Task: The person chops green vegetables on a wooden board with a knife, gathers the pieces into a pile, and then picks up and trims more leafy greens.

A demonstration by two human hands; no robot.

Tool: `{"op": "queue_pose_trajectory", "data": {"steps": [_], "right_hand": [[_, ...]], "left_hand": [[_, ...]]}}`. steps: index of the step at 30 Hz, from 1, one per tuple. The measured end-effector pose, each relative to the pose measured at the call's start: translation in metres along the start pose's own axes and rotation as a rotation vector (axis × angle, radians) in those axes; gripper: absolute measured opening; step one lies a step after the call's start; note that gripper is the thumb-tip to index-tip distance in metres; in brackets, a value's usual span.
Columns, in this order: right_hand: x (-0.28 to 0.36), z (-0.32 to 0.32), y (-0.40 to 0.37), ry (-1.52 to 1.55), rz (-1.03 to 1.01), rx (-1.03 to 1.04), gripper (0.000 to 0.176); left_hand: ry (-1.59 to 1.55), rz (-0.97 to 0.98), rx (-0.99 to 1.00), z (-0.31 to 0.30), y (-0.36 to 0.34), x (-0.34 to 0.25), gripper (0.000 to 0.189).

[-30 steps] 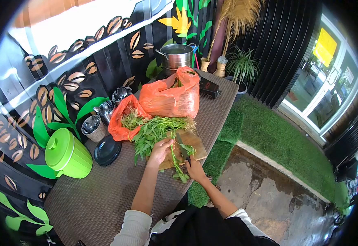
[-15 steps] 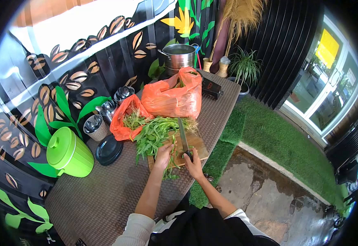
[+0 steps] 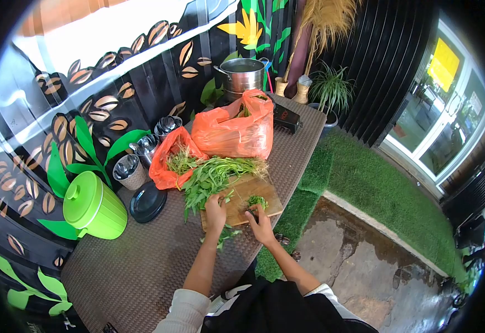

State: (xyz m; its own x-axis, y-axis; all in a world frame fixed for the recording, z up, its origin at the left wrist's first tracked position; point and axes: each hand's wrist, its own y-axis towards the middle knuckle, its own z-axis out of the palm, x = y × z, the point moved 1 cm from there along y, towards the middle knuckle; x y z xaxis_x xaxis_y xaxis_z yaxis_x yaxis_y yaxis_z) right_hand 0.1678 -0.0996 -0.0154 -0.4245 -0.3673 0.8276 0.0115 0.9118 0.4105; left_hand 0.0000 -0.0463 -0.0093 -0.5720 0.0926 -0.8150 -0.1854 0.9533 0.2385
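Observation:
A wooden cutting board (image 3: 237, 210) lies on the brown woven table, with a small heap of chopped greens (image 3: 257, 201) on its right half. My right hand (image 3: 261, 225) is closed around the black handle of a knife (image 3: 252, 215) beside that heap; the blade is hard to make out. My left hand (image 3: 216, 212) is closed at the board's left side, with a bit of green at its fingertips. Long leafy stalks (image 3: 215, 177) lie across the board's far edge. Loose leaves (image 3: 227, 235) rest at the near edge, just right of my left wrist.
Behind the stalks stand a large orange bag (image 3: 231, 136) and a smaller orange bag (image 3: 167, 166). A steel pot (image 3: 243, 75) is on a black stove (image 3: 287, 117). To the left are cutlery holders (image 3: 129, 171), dark plates (image 3: 147, 203) and a green lidded bucket (image 3: 101, 208).
The knife blade, raised and visible before, no longer shows clearly. My left hand has shifted slightly left, the stalk pieces between my hands are gone, and the chopped heap is uncovered.

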Motion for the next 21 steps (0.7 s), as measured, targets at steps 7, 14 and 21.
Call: {"op": "queue_pose_trajectory", "data": {"steps": [7,14,21], "right_hand": [[-0.020,-0.036,-0.010,-0.112,0.209,-0.099,0.027],[-0.040,-0.064,-0.016,-0.133,0.463,-0.098,0.029],[-0.056,-0.055,-0.022,-0.170,0.495,-0.008,0.030]], "left_hand": [[0.018,0.207,0.147,0.023,-0.016,-0.010,0.044],[0.129,0.201,0.424,0.057,-0.013,-0.024,0.087],[0.163,0.253,0.550,0.059,0.002,-0.038,0.094]]}}
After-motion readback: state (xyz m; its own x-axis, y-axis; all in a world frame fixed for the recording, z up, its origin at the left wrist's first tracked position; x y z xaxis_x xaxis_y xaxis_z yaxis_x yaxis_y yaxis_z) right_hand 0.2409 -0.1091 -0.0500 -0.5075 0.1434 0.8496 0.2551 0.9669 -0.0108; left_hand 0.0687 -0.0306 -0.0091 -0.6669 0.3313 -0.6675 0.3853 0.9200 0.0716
